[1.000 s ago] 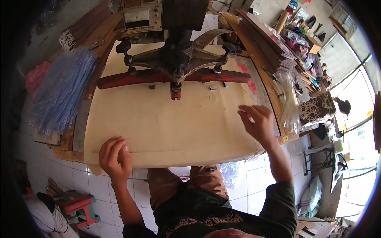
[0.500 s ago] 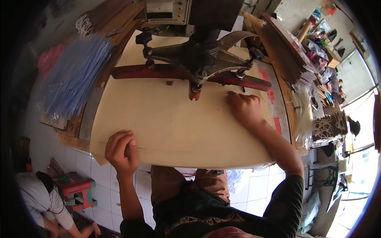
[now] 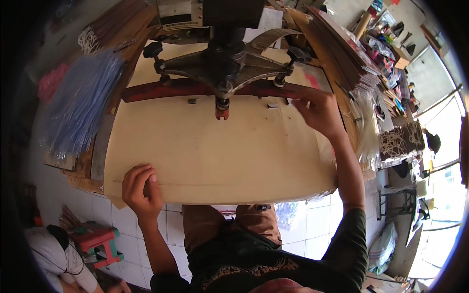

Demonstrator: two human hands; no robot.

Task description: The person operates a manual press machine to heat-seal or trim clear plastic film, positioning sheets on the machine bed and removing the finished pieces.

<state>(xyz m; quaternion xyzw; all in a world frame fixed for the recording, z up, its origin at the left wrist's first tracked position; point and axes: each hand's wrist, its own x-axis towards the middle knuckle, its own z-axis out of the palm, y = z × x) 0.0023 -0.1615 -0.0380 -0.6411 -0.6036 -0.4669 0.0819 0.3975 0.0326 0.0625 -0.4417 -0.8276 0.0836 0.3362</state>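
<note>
1. Left hand (image 3: 140, 190): fingers half curled, gap between them and the thumb, nothing visible in it. So basically released, sitting over the near-left part of the big tan sheet (image 3: 215, 151). Can't tell how hard it's pressing, if at all.
2. Right hand (image 3: 320, 110): up at the far right of that sheet, fingers bent, fingertips pointing inward. Can't tell if it's pinching anything, the fingertips are too small to read.
3. Sheet itself is under and between both hands, spreading right of the left one and left of the right one, with a faint line across it just right of the left hand.
4. Just left of the right fingertips there's a little shiny block (image 3: 272, 106). A darker small block (image 3: 192, 101) is farther left, well beyond the left hand.
5. Red bar (image 3: 166, 90) runs left from beside the right hand, with a black cast bracket (image 3: 227, 71) over it, beyond both hands.
6. Beyond the left hand, off to its left: a bundle of bluish clear plastic (image 3: 80, 100).
7. Right of the right hand: a bunch of clear strips (image 3: 367, 129).
8. Below and left of the left hand: red-and-green stool (image 3: 95, 239), plus a co-worker (image 3: 61, 256) bending low beside it.
</note>
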